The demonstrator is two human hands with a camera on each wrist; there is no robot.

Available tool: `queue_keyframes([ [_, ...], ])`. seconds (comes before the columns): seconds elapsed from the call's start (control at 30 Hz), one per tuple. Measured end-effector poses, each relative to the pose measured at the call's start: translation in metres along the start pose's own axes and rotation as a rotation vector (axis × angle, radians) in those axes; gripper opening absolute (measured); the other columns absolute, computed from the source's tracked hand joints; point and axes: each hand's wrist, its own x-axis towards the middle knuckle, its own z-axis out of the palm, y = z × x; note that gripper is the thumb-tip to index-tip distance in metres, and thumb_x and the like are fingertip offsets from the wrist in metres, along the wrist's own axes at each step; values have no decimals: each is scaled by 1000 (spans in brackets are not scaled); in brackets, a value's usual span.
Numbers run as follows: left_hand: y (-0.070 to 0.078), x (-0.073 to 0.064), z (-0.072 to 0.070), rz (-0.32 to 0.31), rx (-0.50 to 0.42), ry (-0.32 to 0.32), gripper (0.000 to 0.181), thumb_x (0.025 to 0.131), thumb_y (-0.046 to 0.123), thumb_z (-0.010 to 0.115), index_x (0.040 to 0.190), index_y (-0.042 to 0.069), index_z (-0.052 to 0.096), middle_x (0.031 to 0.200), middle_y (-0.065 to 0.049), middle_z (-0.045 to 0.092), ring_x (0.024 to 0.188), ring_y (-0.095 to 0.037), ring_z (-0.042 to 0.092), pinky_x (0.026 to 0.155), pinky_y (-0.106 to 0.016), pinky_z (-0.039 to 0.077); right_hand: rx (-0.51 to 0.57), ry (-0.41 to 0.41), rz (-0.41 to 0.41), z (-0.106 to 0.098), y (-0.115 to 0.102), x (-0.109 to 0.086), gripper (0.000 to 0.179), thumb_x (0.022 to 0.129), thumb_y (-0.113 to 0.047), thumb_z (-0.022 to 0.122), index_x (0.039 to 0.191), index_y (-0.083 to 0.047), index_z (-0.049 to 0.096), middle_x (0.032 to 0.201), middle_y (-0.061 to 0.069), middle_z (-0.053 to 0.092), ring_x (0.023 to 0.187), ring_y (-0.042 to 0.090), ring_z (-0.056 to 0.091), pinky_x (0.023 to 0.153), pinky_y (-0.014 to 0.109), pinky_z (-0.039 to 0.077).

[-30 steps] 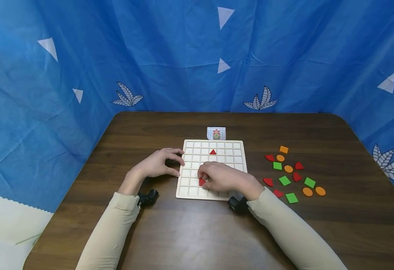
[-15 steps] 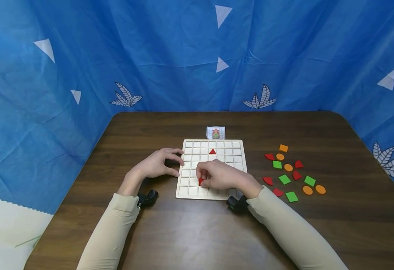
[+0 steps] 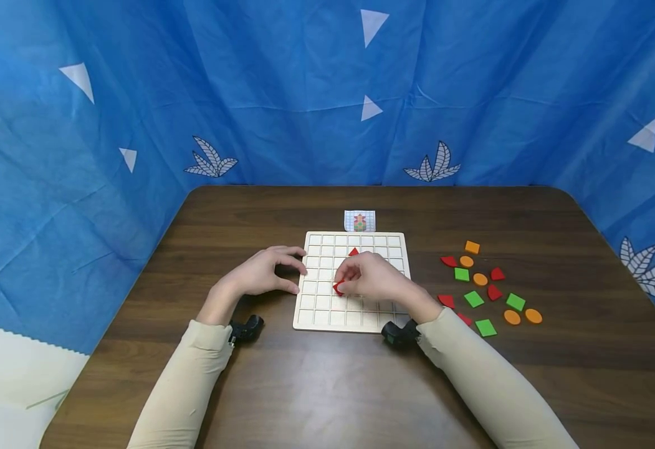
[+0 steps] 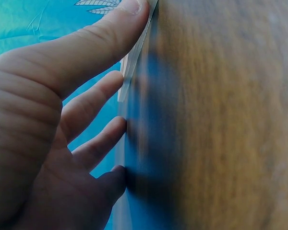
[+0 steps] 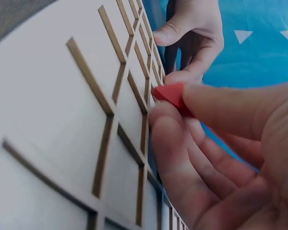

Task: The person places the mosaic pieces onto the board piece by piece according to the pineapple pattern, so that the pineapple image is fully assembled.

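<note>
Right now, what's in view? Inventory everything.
Table: 1, brown, foreground
Curtain: 1, blue-and-white, around table
Board: 1, pale, on table
Card: 1, white, printed, beyond board
Triangle: 1, red, on board
Wedges: 5, red, at right
Discs: 4, orange, at right
Tile: 1, orange, at right
Squares: 4, green, at right
Held piece: 1, red, in right hand
Wrist cameras: 2, black, at wrists
Sleeves: 2, beige, lower frame
Left hand: 1, bare, at board's left edge
Right hand: 1, bare, over board

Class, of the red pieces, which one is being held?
The red piece pinched by the right hand over the board; a red triangle lies unheld on that board, the other red pieces on the table.
</note>
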Motion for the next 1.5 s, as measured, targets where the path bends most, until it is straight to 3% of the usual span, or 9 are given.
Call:
queue_keyframes([
  [0.1,0,-1,0,1,2,1,31,83,31,88,112,28,78,153,-1,54,150,-30,39,122,-52,34,35,46,35,0,2,2,6,89,-9,76,91,-14,73,81,-2,69,72,14,61,67,28,50],
  [0.33,-3,-1,1,-5,4,-2,31,83,31,87,112,29,78,154,1,53,151,-28,38,122,-50,34,179,85,91,1,8,4,24,93,-3,69,114,-10,78,89,7,71,74,15,66,66,25,51],
  [0.53,-3,-1,2,-7,1,-3,31,83,31,88,112,29,78,154,1,53,151,-28,37,122,-51,34,210,157,134,0,12,6,19,95,-10,72,112,-12,80,103,7,75,82,16,61,71,26,50],
  [0.7,-2,-1,2,-14,0,-8,31,83,30,88,113,29,78,154,1,53,151,-28,37,123,-50,34,363,173,210,1,15,8,22,92,-3,72,113,-6,77,94,10,71,72,18,64,67,26,54],
  [0.83,-2,-1,2,-13,0,-8,31,83,30,88,113,28,78,154,1,53,151,-27,37,122,-49,34,410,176,231,2,17,9,24,91,-2,72,115,-5,75,90,9,69,71,18,66,68,26,58],
  [1.0,-3,-1,2,-13,3,-9,31,83,30,87,113,28,78,154,1,53,151,-28,37,122,-50,35,403,195,216,3,17,10,25,93,-2,71,117,-7,76,85,9,70,68,18,66,66,26,57],
  [1.27,-3,0,1,-19,6,-3,32,84,31,87,114,29,78,154,1,53,151,-28,37,122,-51,35,430,257,285,4,12,16,24,91,-3,75,114,-8,78,97,10,70,78,17,68,73,26,62],
  [1.5,-3,1,1,-14,2,-9,31,84,31,87,114,29,78,154,1,52,151,-27,37,122,-50,35,380,271,317,5,8,23,23,88,-3,76,110,-6,77,91,7,65,77,16,64,71,25,61],
])
